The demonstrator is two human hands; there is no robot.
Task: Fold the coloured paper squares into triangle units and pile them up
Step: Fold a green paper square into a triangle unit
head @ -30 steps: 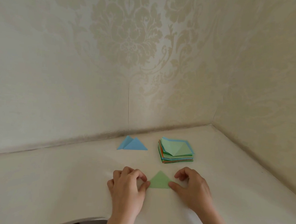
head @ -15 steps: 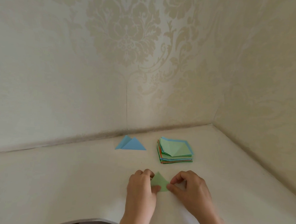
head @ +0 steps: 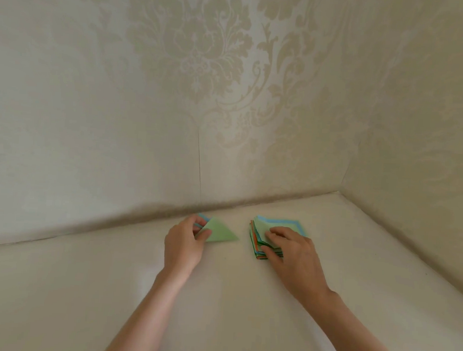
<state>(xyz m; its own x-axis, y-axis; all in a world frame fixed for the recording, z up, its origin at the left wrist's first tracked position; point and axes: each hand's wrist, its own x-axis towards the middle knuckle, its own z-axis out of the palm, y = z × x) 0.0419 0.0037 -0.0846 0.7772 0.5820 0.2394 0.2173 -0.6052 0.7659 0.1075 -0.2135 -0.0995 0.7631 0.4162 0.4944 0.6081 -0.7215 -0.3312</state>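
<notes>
The green triangle unit lies at the far left of your work area, on top of a blue triangle unit of which only a sliver shows at the far edge, so the pile of finished units is under your left hand. That hand pinches the green unit's left corner, thumb on top and fingers curled beneath, and the unit's long edge runs rightward and slightly nearer, away from your palm, ending in a free point toward the middle of the table. Well apart to the right sits the stack of coloured paper squares, and your right hand is clearly the nearer one to it: your fingers lie on the top pale green sheet while your thumb curls against the stack's near edge. I judge the next square comes from there, drawn toward you and leftward into the bare space between your two hands.
</notes>
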